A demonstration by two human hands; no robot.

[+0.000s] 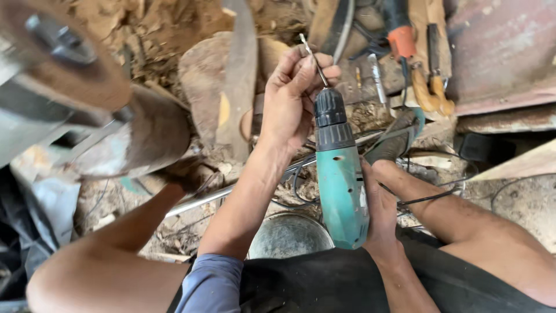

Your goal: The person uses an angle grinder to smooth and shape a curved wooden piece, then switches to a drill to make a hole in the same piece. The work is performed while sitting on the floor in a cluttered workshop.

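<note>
Dusty, cluttered workshop floor [174, 23]. Right hand [379, 214] wrapped around teal drill [341, 185]; left hand [289, 95] fingers [324, 72] pinching drill bit [313, 58] at black chuck [330, 107].

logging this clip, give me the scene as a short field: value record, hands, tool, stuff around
setting: cluttered workshop floor, dirt and scrap
left hand: fingers pinch the drill bit above the chuck
right hand: grips the body of the teal power drill, held upright
drill chuck: black, bit stands in it, tilted left
below the drill: round metal bowl
upper right: pliers with yellow handles
left: rusty disc-shaped machine part
</note>
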